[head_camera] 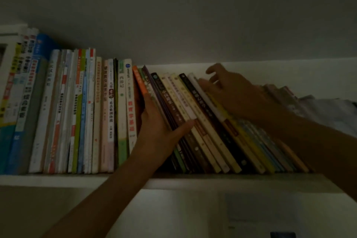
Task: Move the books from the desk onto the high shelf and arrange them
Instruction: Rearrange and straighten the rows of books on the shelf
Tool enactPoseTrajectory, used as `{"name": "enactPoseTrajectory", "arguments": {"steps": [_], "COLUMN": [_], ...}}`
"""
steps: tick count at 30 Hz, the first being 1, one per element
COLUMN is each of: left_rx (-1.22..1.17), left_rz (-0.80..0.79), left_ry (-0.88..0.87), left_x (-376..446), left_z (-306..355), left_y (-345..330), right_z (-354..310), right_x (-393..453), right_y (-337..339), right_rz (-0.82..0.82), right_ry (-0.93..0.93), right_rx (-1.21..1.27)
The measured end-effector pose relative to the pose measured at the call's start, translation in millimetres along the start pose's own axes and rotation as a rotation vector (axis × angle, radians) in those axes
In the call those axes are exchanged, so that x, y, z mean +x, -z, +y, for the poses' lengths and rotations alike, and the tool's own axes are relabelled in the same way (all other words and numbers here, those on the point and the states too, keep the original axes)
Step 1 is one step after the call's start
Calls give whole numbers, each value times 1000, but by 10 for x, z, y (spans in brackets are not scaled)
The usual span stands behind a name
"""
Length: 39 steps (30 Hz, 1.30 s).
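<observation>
Books are standing on the high shelf (58,179) — left hand (154,123) is gripping the leaning books (193,118), right hand (231,92), fingers spread, is pressing them; straightening remains.

My view is dim and grainy. Faint light reaches the shelf's (58,179) front edge from the left; the right hand (237,96) is motion-blurred, and the book spines (123,102) bow outward near the frame edges.

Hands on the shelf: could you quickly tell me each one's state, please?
Left hand: grips the leaning books.
Right hand: open, fingers resting on them.
</observation>
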<state>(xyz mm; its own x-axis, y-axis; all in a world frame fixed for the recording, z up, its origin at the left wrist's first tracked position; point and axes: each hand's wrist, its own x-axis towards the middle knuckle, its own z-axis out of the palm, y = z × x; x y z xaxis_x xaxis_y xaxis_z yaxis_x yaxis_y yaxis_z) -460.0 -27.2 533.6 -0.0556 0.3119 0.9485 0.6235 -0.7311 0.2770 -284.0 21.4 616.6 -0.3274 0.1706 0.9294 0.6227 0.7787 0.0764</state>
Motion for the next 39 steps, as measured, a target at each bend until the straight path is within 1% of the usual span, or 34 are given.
{"name": "enactPoseTrajectory", "arguments": {"steps": [2, 3, 5, 7, 9, 11, 15, 17, 20, 22, 24, 28, 32, 37, 39], "left_rx": [34, 49, 81, 135, 165, 157, 163, 172, 267, 324, 353, 428, 628, 784, 893], "left_rz": [46, 58, 50, 3, -70, -138, -184, -209, -275, -324, -332, -286, -295, -348, -330], "left_ry": [33, 37, 49, 58, 31, 1, 8, 11, 13, 2, -16, -17, -8, 42, 27], "left_x": [-4, -7, -3, -16, -34, -69, -84, -69, -24, 9, 24, 46, 85, 72, 58], "left_z": [-31, -49, -72, -70, -79, -91, -116, -126, -109, -109, -119, -90, -9, 91, 93], "left_y": [-125, -162, -179, -141, -86, -47, -6, 25, 115, 174, 210, 202, 228, 251, 263], "right_z": [97, 109, 124, 69, 5, -40, -129, -151, -141, -116, -101, -47, 5, -47, -49], "right_x": [-105, -137, -131, -74, 4, 92, 240, 274, 303, 318, 330, 394, 483, 449, 438], "right_y": [-68, -87, -104, -120, -101, -109, -227, -304, -315, -290, -275, -201, -169, -200, -206], "right_rz": [62, 72, 60, 40, 25, 53, 88, 130, 194, 204, 187, 201, 195, 221, 239], "right_ry": [198, 243, 244, 223, 192, 201, 136, 147, 181, 172, 141, 51, -82, -91, -92], "right_rx": [-277, -344, -368, -412, -389, -334, -232, -212, -185, -177, -186, -168, -257, -310, -319]}}
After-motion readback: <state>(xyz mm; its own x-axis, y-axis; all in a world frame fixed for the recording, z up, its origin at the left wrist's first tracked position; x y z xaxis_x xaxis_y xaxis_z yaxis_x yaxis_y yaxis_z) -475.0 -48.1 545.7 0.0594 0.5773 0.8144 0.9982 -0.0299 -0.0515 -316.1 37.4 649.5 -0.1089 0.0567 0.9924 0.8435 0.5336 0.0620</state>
